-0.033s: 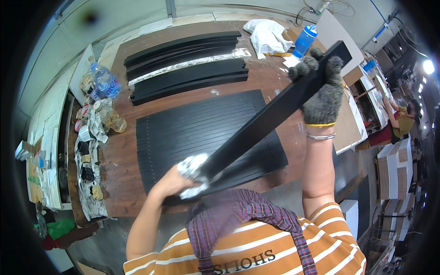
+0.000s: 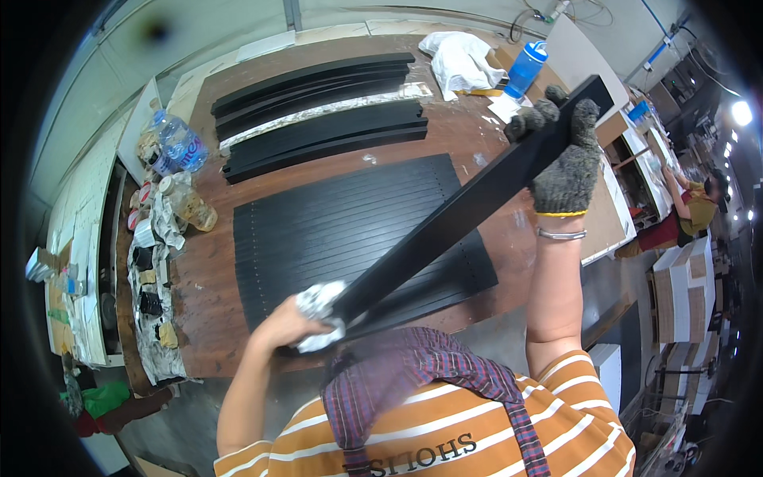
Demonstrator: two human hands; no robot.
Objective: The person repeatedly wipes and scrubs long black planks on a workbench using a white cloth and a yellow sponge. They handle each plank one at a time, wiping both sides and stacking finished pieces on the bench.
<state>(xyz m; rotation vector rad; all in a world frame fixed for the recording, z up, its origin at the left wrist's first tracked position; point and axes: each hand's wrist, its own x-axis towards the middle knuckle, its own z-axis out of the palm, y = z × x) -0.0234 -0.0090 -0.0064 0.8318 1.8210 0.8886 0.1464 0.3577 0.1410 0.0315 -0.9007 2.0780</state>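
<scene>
One long, flat black bar (image 2: 469,207) slants over the seamed, rectangular black panel (image 2: 334,219) on the brown tabletop (image 2: 208,286)! R hand (image 2: 566,171), in a yellow-edged grey knit glove (image 2: 563,195), grips the upper end, fingers round the edges. Bare L hand (image 2: 282,322) clutches a crumpled white cloth (image 2: 319,298) against the lower end. Long black strips (image 2: 326,135) lie stacked beyond, nr. a blue plastic bottle (image 2: 524,73) w/ lid.

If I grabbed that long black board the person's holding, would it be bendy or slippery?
Likely stiff: the long black board looks straight between the gloved right hand and left hand. Its smooth-looking surface might slip a little. Its flat sides suggest it probably wouldn't roll.
</scene>
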